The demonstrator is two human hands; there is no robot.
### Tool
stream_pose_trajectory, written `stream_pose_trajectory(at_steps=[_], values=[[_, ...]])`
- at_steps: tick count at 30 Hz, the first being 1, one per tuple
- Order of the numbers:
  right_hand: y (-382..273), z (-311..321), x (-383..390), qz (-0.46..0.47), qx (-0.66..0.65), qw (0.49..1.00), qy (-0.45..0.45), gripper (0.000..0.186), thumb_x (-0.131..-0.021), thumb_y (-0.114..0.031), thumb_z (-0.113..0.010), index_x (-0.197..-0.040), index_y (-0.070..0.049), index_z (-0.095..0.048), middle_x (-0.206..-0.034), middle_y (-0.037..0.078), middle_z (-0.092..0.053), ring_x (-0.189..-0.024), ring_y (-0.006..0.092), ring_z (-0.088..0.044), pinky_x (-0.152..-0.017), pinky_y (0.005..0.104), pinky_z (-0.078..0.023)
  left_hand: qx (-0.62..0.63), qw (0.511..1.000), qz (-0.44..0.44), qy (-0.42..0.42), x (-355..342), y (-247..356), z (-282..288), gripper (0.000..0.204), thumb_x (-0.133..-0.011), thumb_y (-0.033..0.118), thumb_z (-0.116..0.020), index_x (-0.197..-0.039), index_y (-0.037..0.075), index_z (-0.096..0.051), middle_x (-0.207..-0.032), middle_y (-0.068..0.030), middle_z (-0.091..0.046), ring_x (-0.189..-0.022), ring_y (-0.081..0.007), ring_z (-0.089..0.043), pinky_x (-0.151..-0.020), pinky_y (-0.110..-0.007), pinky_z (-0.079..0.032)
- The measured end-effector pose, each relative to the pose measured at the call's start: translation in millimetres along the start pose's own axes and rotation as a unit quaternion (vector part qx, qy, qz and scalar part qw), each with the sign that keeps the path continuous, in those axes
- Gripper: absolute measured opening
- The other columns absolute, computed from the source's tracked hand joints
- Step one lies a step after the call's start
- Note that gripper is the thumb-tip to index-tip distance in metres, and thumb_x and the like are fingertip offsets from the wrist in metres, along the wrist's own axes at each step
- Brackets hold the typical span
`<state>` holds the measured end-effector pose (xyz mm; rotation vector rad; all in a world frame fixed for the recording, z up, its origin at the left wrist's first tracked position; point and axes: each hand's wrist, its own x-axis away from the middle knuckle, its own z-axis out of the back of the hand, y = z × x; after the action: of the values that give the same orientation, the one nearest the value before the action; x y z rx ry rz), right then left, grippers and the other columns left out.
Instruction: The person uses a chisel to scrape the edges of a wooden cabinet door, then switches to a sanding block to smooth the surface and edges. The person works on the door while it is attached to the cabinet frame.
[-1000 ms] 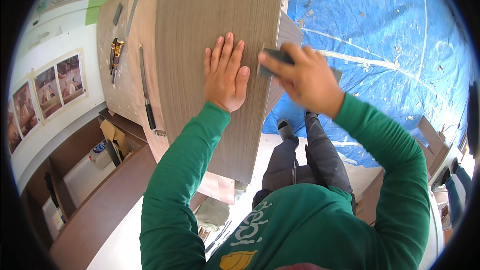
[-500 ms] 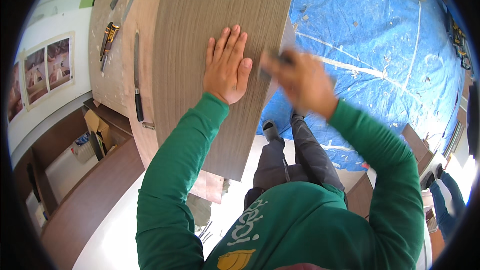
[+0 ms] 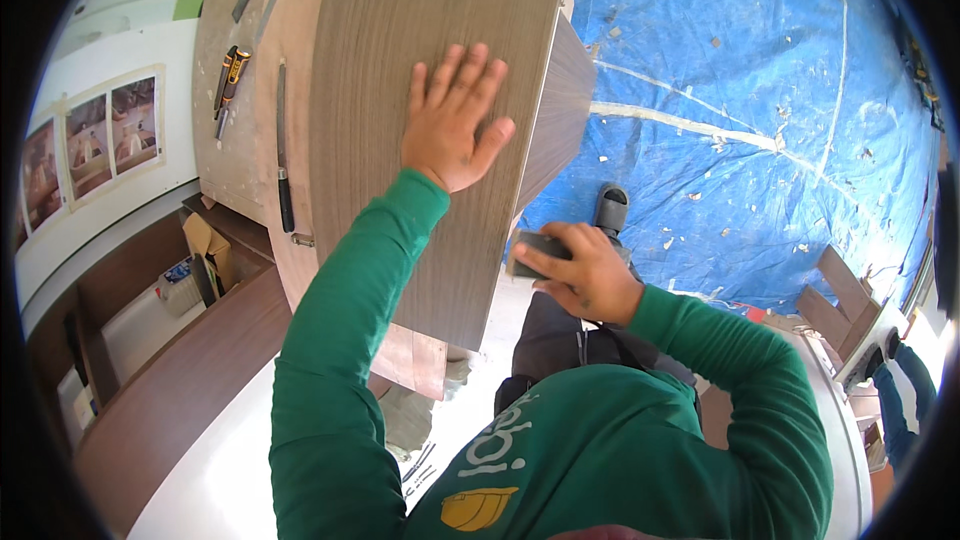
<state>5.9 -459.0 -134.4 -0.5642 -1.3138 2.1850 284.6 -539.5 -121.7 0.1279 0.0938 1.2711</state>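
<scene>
A long brown wood-grain panel lies in front of me. My left hand rests flat on it, fingers spread and thumb out. Beside the panel's right edge, near its close end, my right hand grips a dark grey sanding block. The block is next to the edge; whether it touches cannot be made out. Below that edge, another wood-grain surface shows.
Left of the panel lie a file with a black handle, a yellow-and-black tool and a small dark block. A blue tarp with debris covers the floor at right. Another person's legs show far right.
My right hand has moved the sanding block toward me along the panel's right edge. My left hand stays flat on the panel. One of my feet has shifted on the tarp.
</scene>
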Motion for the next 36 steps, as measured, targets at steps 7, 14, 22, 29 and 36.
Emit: stream_pose_trajectory(at_steps=[7,14,22,29,36], values=[[41.5,28.7,70.0,-0.219,-0.068,0.969,0.096,0.065,-0.091,-0.016,-0.077,-0.152,-0.017,-0.055,-0.134,0.024,-0.055,-0.115,0.0429,-0.06,-0.1,0.0453,-0.051,-0.019,0.97,-0.183,-0.161,-14.8,12.0,11.7,0.083,-0.1,0.042,-0.055,-0.167,0.008,-0.02,-0.175,-0.0117,-0.017,-0.161,-0.031,-0.015,-0.131,-0.05,-0.009],[57.0,27.4,94.3,-0.31,-0.191,0.916,0.166,0.058,-0.102,-0.011,-0.064,-0.157,-0.01,-0.047,-0.132,0.018,-0.054,-0.114,0.0283,-0.06,-0.099,0.0361,-0.05,-0.047,0.992,-0.118,-0.008,-134.8,-11.4,-21.8,0.08,-0.105,0.039,-0.048,-0.169,0.01,-0.01,-0.176,-0.0132,-0.009,-0.162,-0.0301,-0.01,-0.132,-0.047,-0.007],[73.9,4.7,72.4,-0.263,-0.27,0.902,0.208,0.055,-0.105,-0.015,-0.061,-0.157,-0.006,-0.045,-0.126,0.017,-0.057,-0.112,0.024,-0.058,-0.098,0.0323,-0.047,-0.128,0.984,-0.114,0.04,-225.0,-40.3,-34.5,0.072,-0.109,0.043,-0.044,-0.166,0.005,-0.022,-0.172,-0.017,-0.022,-0.159,-0.0321,-0.021,-0.129,-0.051,-0.018],[62.3,-7.5,-11.5,-0.139,-0.259,0.914,0.277,0.061,-0.095,-0.013,-0.073,-0.152,-0.008,-0.053,-0.131,0.019,-0.057,-0.117,0.0321,-0.057,-0.102,0.0372,-0.047,-0.068,0.963,-0.231,-0.118,-113.0,-37.1,12.9,0.071,-0.111,0.048,-0.035,-0.167,0.008,-0.019,-0.174,-0.014,-0.02,-0.161,-0.032,-0.018,-0.131,-0.048,-0.01],[63.4,-17.8,-88.1,-0.015,-0.188,0.925,0.329,0.066,-0.088,-0.013,-0.081,-0.15,-0.019,-0.059,-0.136,0.021,-0.054,-0.119,0.0399,-0.054,-0.104,0.0458,-0.047,-0.018,0.999,-0.05,0.004,-132.4,-53.1,-4.7,0.07,-0.109,0.048,-0.039,-0.165,0.008,-0.028,-0.172,-0.0146,-0.027,-0.159,-0.0331,-0.023,-0.129,-0.052,-0.011]])
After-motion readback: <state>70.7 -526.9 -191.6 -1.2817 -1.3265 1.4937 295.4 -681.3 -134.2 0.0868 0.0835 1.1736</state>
